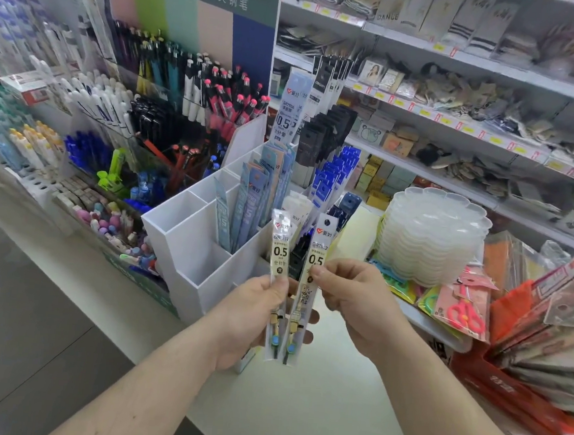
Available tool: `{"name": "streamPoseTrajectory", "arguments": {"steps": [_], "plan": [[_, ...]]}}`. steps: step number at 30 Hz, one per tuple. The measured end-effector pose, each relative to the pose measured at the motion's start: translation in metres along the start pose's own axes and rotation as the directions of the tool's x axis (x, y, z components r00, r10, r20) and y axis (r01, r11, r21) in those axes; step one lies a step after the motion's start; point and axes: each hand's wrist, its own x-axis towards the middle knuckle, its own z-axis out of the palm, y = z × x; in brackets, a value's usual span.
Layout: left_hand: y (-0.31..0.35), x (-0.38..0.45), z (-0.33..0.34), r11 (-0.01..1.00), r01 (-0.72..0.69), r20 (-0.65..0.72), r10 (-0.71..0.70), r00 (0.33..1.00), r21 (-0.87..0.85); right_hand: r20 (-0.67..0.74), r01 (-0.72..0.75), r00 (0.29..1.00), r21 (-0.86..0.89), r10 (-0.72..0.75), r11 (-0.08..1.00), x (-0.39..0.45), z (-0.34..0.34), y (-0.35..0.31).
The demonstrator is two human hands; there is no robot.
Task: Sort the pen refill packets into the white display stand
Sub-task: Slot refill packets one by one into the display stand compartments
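White stand sits on the table right in front, stepped compartments, with a bunch of blue refill packets already standing in the middle slots and the nearest slots looking empty. Two more packets are up in the air just in front of it. Left hand has its fingers wrapped round the lower half of the left packet, thumb pressed on the front. Right hand is pinching the right packet around the middle between thumb and fingertips. Both say 0.5 and look like near twins, and their bottom ends overlap, so I can't tell if the left hand's fingers are also propping up the right one from behind.

My take on doing this bit well: read the small code line under the logo before dropping anything, since the labels are so alike. Pull the two fully apart first, then feed each one in bottom end down, label facing out, into a slot with matching stock or an empty one. Go in straight so the thin plastic doesn't buckle on the divider.
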Motion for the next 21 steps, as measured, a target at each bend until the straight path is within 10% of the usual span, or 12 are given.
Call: {"name": "streamPoseTrajectory", "arguments": {"steps": [8,21], "plan": [[0.004,-0.006,-0.008,0.995,-0.077,-0.124,0.068,0.99,-0.071,-0.06,0.104,0.993,0.122,-0.097,0.987,-0.002,-0.018,0.01],[0.002,-0.012,0.001,0.992,-0.05,0.142,0.033,0.989,0.116,-0.033,0.158,0.986,-0.081,-0.161,0.984,-0.003,0.016,0.016]]}}
